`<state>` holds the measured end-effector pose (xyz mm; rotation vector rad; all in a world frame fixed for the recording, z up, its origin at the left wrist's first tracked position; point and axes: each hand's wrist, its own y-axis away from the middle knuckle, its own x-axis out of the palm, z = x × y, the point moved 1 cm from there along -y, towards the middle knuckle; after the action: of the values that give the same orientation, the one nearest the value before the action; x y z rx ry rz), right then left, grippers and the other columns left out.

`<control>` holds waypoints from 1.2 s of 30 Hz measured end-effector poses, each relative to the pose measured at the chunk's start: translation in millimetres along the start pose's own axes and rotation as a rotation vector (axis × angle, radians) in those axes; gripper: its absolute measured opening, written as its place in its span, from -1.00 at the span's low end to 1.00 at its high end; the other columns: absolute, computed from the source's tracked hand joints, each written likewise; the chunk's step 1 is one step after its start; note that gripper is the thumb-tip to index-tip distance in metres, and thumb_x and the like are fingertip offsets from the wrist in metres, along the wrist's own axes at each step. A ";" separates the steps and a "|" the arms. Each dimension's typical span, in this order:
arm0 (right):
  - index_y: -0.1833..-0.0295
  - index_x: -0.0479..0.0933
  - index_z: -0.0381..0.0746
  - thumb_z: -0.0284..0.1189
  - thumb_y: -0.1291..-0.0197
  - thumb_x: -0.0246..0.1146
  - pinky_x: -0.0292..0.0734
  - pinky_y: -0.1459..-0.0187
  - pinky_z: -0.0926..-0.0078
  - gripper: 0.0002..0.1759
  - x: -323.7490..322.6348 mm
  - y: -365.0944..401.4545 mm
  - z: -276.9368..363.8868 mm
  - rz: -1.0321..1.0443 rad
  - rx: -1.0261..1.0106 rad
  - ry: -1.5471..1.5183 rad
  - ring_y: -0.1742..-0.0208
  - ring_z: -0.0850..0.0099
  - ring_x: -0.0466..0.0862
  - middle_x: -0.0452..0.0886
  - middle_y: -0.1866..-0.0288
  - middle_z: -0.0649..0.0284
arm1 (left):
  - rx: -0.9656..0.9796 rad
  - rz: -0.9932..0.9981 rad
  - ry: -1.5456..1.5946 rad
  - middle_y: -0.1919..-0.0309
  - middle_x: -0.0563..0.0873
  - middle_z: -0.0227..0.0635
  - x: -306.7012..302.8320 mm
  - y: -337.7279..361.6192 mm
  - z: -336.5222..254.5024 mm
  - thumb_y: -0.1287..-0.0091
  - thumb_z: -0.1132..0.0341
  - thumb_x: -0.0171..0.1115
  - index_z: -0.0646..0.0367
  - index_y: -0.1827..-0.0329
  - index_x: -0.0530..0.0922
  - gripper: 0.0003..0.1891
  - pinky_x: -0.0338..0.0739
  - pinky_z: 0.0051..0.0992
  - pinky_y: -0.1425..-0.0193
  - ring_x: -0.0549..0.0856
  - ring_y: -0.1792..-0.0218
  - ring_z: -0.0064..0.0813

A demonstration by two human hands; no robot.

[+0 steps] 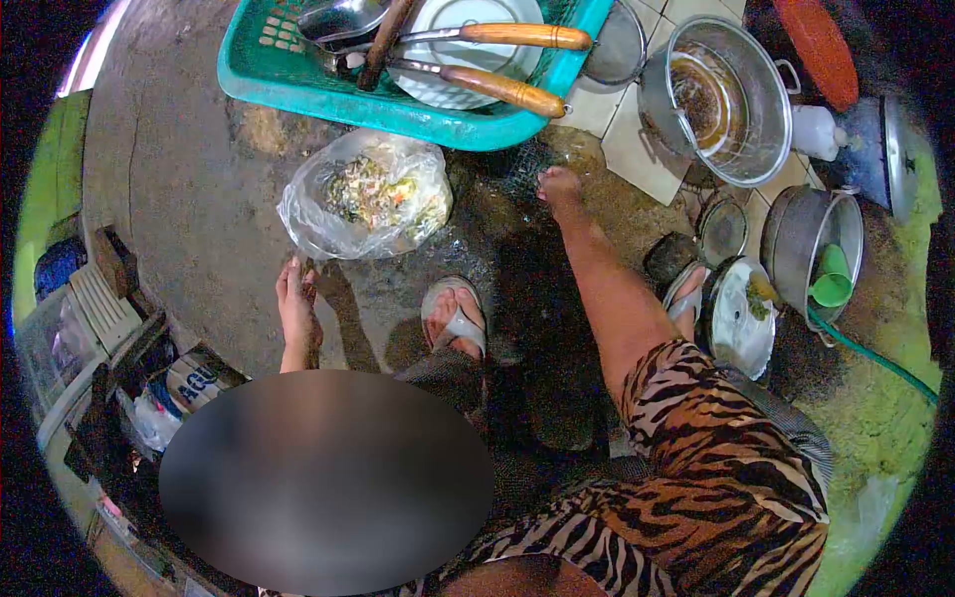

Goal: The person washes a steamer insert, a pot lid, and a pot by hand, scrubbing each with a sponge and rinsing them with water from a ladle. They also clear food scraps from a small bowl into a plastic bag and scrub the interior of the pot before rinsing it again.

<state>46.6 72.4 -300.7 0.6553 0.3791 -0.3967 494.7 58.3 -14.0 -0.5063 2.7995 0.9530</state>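
Note:
My left hand (297, 306) hangs just below a clear plastic bag (423, 164), fingers stretched out and holding nothing I can see. The bag lies on the wet floor with its mouth spread, and mixed food scraps (376, 197) show inside. My right arm reaches forward. At its end my right hand (560, 187) is closed near a dark mesh patch (524, 171) at floor level, below the teal basket (398, 121). What its fingers hold, if anything, is hidden.
Wooden-handled utensils (507, 92) and a white plate (468, 15) sit in the basket. To the right stand a large metal pot (665, 99), a second pot (791, 224) with a green scoop (833, 279), and a lid (741, 333). A green hose (880, 363) crosses the right side.

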 end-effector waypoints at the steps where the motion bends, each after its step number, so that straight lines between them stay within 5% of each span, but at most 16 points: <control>1: 0.45 0.42 -0.21 -0.46 -0.12 0.25 0.50 0.59 0.47 -0.84 14.5 -21.5 -24.3 -0.050 -0.053 0.085 0.60 0.48 0.49 0.43 0.57 0.32 | -0.015 -0.015 -0.027 0.01 0.48 -0.41 4.4 5.2 -6.5 -0.28 -0.03 0.14 0.09 -0.16 0.32 -0.49 0.27 -0.46 -0.08 0.51 0.03 -0.51; 4: 0.44 0.44 -0.23 -0.44 -0.13 0.26 0.51 0.60 0.46 -0.83 22.6 -38.3 -47.1 -0.010 0.134 0.261 0.58 0.45 0.54 0.46 0.55 0.28 | -0.015 -0.023 -0.086 0.01 0.49 -0.42 4.0 6.7 -6.2 -0.26 -0.04 0.15 0.07 -0.15 0.33 -0.48 0.26 -0.45 -0.10 0.52 0.03 -0.52; 7: 0.41 0.47 -0.23 -0.37 -0.12 0.28 0.50 0.60 0.44 -0.82 12.4 -22.4 -34.7 0.018 -0.129 0.329 0.51 0.41 0.62 0.54 0.48 0.19 | 0.047 0.016 -0.130 0.02 0.50 -0.43 -5.4 -0.2 6.9 -0.26 -0.04 0.16 0.06 -0.14 0.33 -0.49 0.25 -0.46 -0.10 0.52 0.04 -0.55; 10: 0.36 0.51 -0.25 -0.27 -0.09 0.30 0.54 0.49 0.33 -0.75 -13.4 19.1 40.6 0.022 -0.040 0.561 0.39 0.28 0.67 0.61 0.39 0.07 | 0.030 0.020 -0.092 0.04 0.51 -0.44 -1.8 0.6 3.2 -0.26 -0.02 0.17 0.06 -0.13 0.34 -0.51 0.26 -0.50 -0.07 0.52 0.05 -0.56; 12: 0.36 0.52 -0.26 -0.17 -0.05 0.31 0.56 0.33 0.25 -0.66 -25.1 42.9 74.7 -0.049 -0.275 0.945 0.33 0.14 0.65 0.61 0.36 0.01 | -0.033 -0.008 -0.042 0.05 0.51 -0.44 0.0 0.2 0.9 -0.26 -0.01 0.17 0.06 -0.12 0.35 -0.51 0.27 -0.52 -0.05 0.52 0.06 -0.57; 19: 0.47 0.46 -0.26 -0.18 -0.06 0.29 0.46 0.33 0.09 -0.65 -22.5 41.1 57.7 -0.267 -0.385 0.581 0.41 0.02 0.57 0.55 0.46 -0.01 | 0.004 0.005 -0.033 0.08 0.52 -0.41 6.7 2.2 -3.0 -0.27 0.03 0.19 0.11 -0.09 0.36 -0.54 0.34 -0.50 -0.07 0.52 0.11 -0.56; 21: 0.48 0.44 -0.27 -0.19 -0.09 0.26 0.42 0.36 0.09 -0.65 -32.1 48.2 53.1 -0.345 -0.549 0.534 0.45 0.02 0.53 0.50 0.50 -0.01 | 0.007 0.024 -0.025 0.09 0.52 -0.40 2.2 -1.0 2.3 -0.26 0.03 0.20 0.12 -0.08 0.35 -0.54 0.35 -0.49 -0.08 0.52 0.11 -0.55; 24: 0.41 0.45 -0.28 -0.29 -0.08 0.24 0.43 0.34 0.15 -0.74 -92.6 64.3 46.1 -0.275 -0.574 0.100 0.42 0.00 0.53 0.52 0.46 -0.01 | 0.008 -0.007 -0.090 0.01 0.49 -0.33 11.6 -0.7 -6.7 -0.25 0.00 0.20 0.18 -0.13 0.31 -0.46 0.37 -0.46 -0.10 0.52 0.06 -0.45; 26: 0.30 0.48 -0.29 -0.30 -0.03 0.24 0.45 0.23 0.21 -0.75 -158.4 75.2 44.4 -0.149 -0.488 0.237 0.28 0.03 0.55 0.56 0.36 -0.02 | 0.083 0.021 -0.095 -0.03 0.46 -0.29 2.1 -17.8 7.5 -0.25 -0.01 0.20 0.20 -0.15 0.29 -0.43 0.36 -0.44 -0.12 0.51 0.05 -0.41; 27: 0.23 0.50 -0.28 -0.29 0.00 0.26 0.46 0.16 0.24 -0.70 -201.5 87.4 58.2 -0.125 -0.363 0.642 0.19 0.06 0.57 0.57 0.29 -0.02 | 0.155 0.036 -0.106 -0.07 0.43 -0.26 -1.0 -22.0 12.8 -0.25 -0.03 0.19 0.21 -0.18 0.27 -0.40 0.35 -0.42 -0.14 0.51 0.03 -0.37; 29: 0.13 0.52 -0.26 -0.17 0.04 0.32 0.44 0.03 0.32 -0.56 -269.6 84.0 42.7 0.278 -0.190 0.741 0.03 0.13 0.56 0.58 0.14 -0.03 | 0.058 0.012 -0.036 -0.14 0.38 -0.22 13.6 -5.2 -8.1 -0.25 -0.04 0.18 0.23 -0.21 0.24 -0.36 0.33 -0.40 -0.16 0.47 -0.02 -0.34; 32: -0.01 0.48 -0.29 -0.06 0.09 0.37 0.44 -0.02 0.33 -0.37 -330.7 101.6 39.0 0.221 0.102 0.818 0.04 0.14 0.57 0.58 0.11 -0.02 | 0.026 -0.014 0.007 -0.14 0.38 -0.20 14.8 -6.4 -3.5 -0.24 -0.04 0.19 0.26 -0.23 0.23 -0.33 0.32 -0.41 -0.15 0.45 -0.03 -0.38; 36: -0.13 0.37 -0.30 -0.07 0.14 0.41 0.35 -0.11 0.32 -0.23 -300.3 128.7 27.7 0.110 0.050 0.552 -0.06 0.13 0.48 0.49 -0.01 -0.02 | 0.098 0.017 0.006 -0.11 0.40 -0.28 23.5 -1.4 -4.8 -0.20 -0.08 0.21 0.22 -0.26 0.23 -0.29 0.32 -0.45 -0.12 0.42 0.00 -0.42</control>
<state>-145.2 217.6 -77.9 0.8289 0.8551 -0.1132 473.1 48.1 -16.6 -0.4734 2.8435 0.8131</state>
